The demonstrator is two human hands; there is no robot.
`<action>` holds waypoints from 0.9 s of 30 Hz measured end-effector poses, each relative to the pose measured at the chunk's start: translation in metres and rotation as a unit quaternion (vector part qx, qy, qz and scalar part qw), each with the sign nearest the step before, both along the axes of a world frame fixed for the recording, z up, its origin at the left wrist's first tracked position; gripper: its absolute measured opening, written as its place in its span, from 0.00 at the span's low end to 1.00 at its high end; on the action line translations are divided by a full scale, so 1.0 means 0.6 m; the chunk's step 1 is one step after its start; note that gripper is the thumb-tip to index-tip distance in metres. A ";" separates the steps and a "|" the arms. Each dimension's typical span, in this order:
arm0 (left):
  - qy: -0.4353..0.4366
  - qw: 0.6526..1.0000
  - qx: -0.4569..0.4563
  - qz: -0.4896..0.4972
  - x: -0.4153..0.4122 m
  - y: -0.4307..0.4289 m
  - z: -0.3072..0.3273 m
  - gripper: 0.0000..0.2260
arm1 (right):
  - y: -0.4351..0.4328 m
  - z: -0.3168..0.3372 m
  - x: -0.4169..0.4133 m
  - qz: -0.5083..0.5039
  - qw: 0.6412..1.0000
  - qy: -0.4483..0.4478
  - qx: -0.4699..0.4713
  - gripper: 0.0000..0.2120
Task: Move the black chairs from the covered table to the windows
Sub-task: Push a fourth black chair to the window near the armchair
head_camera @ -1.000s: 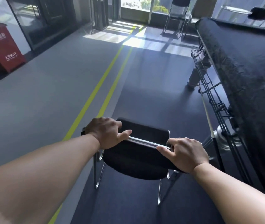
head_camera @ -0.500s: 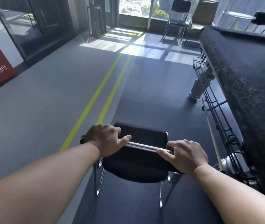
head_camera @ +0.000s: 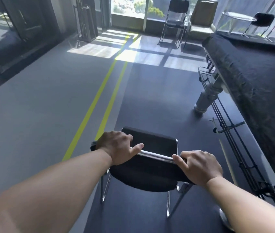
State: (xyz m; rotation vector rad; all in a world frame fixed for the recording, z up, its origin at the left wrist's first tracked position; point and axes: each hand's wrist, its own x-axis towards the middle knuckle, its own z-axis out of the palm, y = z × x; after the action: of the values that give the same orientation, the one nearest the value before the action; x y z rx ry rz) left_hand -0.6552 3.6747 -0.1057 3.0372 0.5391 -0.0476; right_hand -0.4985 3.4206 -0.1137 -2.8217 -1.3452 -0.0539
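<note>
while only the head view is given, the whole scene can be read from it. low in the middle of the frame, a black chair [head_camera: 147, 170] is held by its top edge. the left hand [head_camera: 118, 149] is closed over the left end of the chrome rail [head_camera: 157, 156] along the backrest, thumb laid on the metal; the right hand [head_camera: 199, 166] is wrapped round the right end, fingers curled over. whether the legs are on the floor or just off it cannot be told.

along the right edge of the frame, the covered table [head_camera: 254, 68] is seen, draped in dark cloth, with the chair just beside it. at the top of the frame the windows [head_camera: 128, 5] are seen, well apart from the chair, and another black chair [head_camera: 175, 19] is already placed there beside a tan armchair [head_camera: 200, 17]. two yellow lines [head_camera: 99, 105] are run up the floor toward the glass.

the chair is judged light and stiff, a thin metal frame with a padded seat. the rail looks smooth, so a full wrap at both ends is judged best, to keep it level and the legs clear of the wire rack [head_camera: 225, 125] beneath the table.
</note>
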 end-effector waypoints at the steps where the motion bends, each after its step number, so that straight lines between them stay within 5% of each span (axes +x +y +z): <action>1: 0.003 1.000 -0.004 0.003 0.019 0.016 0.003 0.28 | 0.019 0.002 0.016 -0.001 1.000 -0.002 -0.014 0.44; 6: -0.005 1.000 0.018 -0.003 0.108 0.103 -0.004 0.29 | 0.102 0.007 0.092 -0.010 1.000 0.004 -0.025 0.32; 20: -0.001 1.000 0.019 0.025 0.417 0.281 -0.016 0.31 | 0.289 -0.007 0.426 0.020 1.000 -0.001 0.002 0.39; 27: -0.012 0.998 0.022 0.056 0.581 0.373 -0.012 0.35 | 0.395 0.011 0.608 0.045 0.999 0.027 -0.008 0.33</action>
State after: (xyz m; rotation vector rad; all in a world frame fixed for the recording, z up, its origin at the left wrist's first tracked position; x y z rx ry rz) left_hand -0.3067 3.8985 -0.1130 3.0399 0.7163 0.0044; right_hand -0.1339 3.6575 -0.1069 -2.7491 -1.4663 0.0355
